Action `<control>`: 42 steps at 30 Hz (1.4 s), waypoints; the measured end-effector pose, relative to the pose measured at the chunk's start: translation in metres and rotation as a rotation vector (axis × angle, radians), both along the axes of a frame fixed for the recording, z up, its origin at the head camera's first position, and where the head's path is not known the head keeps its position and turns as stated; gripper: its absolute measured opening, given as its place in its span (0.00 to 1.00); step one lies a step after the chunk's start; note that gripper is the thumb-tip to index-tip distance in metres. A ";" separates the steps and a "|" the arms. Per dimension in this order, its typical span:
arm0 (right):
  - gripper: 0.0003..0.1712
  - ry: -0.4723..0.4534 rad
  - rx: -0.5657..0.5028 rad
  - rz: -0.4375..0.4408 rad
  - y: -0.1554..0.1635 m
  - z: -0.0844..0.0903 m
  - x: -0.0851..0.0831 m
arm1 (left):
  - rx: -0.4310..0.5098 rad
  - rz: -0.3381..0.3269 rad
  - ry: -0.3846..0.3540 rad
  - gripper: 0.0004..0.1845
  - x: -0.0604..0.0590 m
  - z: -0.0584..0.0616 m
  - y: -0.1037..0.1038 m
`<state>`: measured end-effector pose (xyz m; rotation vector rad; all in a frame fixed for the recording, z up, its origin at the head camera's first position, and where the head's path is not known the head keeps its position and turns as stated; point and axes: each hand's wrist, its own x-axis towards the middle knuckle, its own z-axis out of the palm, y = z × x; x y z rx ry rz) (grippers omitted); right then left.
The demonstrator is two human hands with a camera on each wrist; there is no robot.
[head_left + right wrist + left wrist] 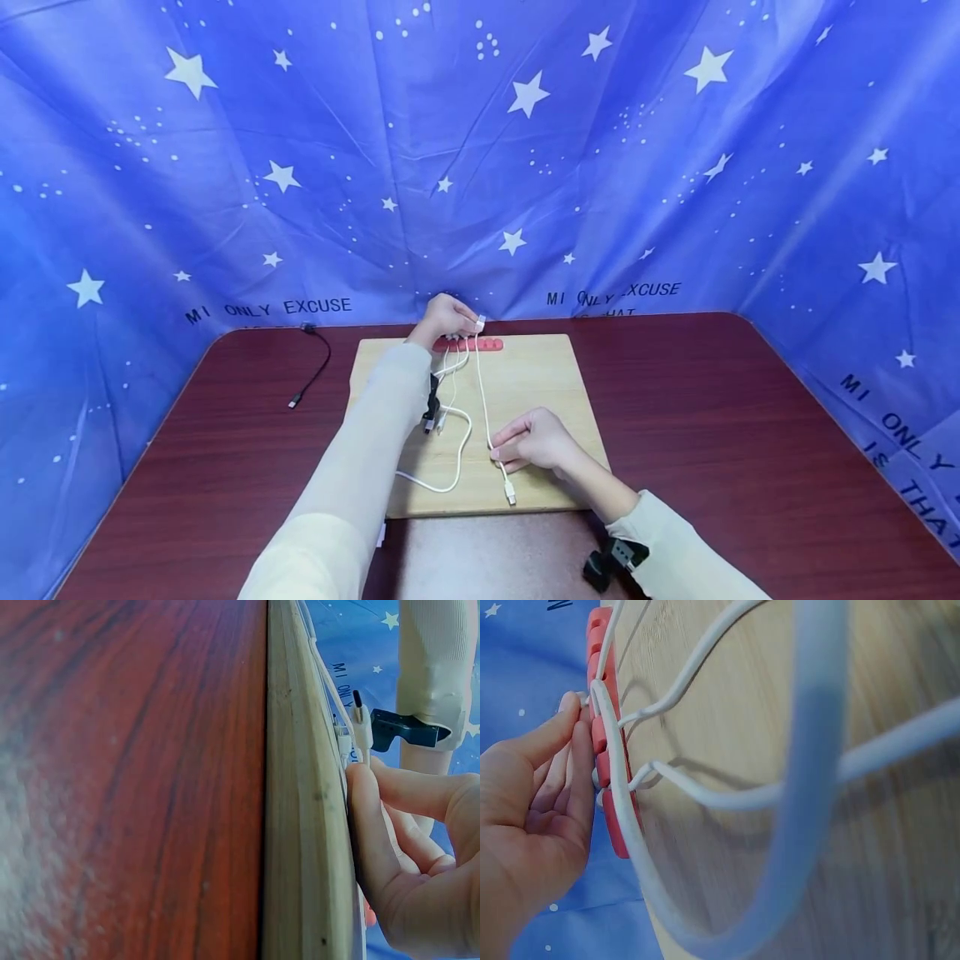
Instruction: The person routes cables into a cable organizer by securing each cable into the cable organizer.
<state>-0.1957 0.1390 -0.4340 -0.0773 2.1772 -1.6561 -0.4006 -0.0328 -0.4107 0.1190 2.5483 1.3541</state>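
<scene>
Dark red-brown wooden desk bearing a pale wooden board at its centre and, well apart near the far left corner, a loose black cable; the board's edge lies flat on the desk.

A dark red-brown wooden counter is seen beneath a pale wooden board, which is laid near the counter's middle. A black cable is draped on the counter's far left part, well apart from the board, with a plug at each end. A blue cloth printed with white stars, dots and dark lettering is hung behind and around the counter.
</scene>
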 end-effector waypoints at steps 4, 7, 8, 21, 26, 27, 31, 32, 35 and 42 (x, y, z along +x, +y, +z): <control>0.14 -0.007 0.002 -0.002 -0.001 0.001 0.001 | -0.030 -0.001 0.039 0.12 0.007 0.004 0.000; 0.13 -0.011 0.008 0.002 -0.002 0.002 0.002 | -0.077 -0.009 0.050 0.11 0.008 0.006 0.001; 0.13 -0.012 0.008 0.004 -0.002 0.002 0.003 | -0.092 -0.010 0.051 0.11 0.008 0.006 0.001; 0.14 -0.006 0.029 -0.025 -0.003 0.008 0.008 | -0.205 -0.038 0.192 0.12 0.020 0.015 0.005; 0.17 0.029 -0.019 -0.079 0.003 0.012 0.009 | -0.181 0.005 0.233 0.14 0.019 0.017 -0.003; 0.18 0.036 -0.029 -0.082 0.004 0.014 0.010 | -0.171 0.016 0.240 0.14 0.019 0.019 -0.005; 0.21 0.053 -0.049 -0.040 0.007 0.019 0.012 | -0.129 0.059 0.241 0.16 0.025 0.026 -0.022; 0.22 0.055 -0.050 -0.024 0.008 0.020 0.013 | -0.119 0.065 0.241 0.16 0.027 0.027 -0.027; 0.24 0.054 -0.047 0.017 0.009 0.023 0.015 | -0.095 0.070 0.229 0.19 0.035 0.030 -0.040; 0.26 0.065 -0.038 0.041 0.010 0.028 0.017 | 0.017 0.089 0.155 0.23 0.058 0.037 -0.065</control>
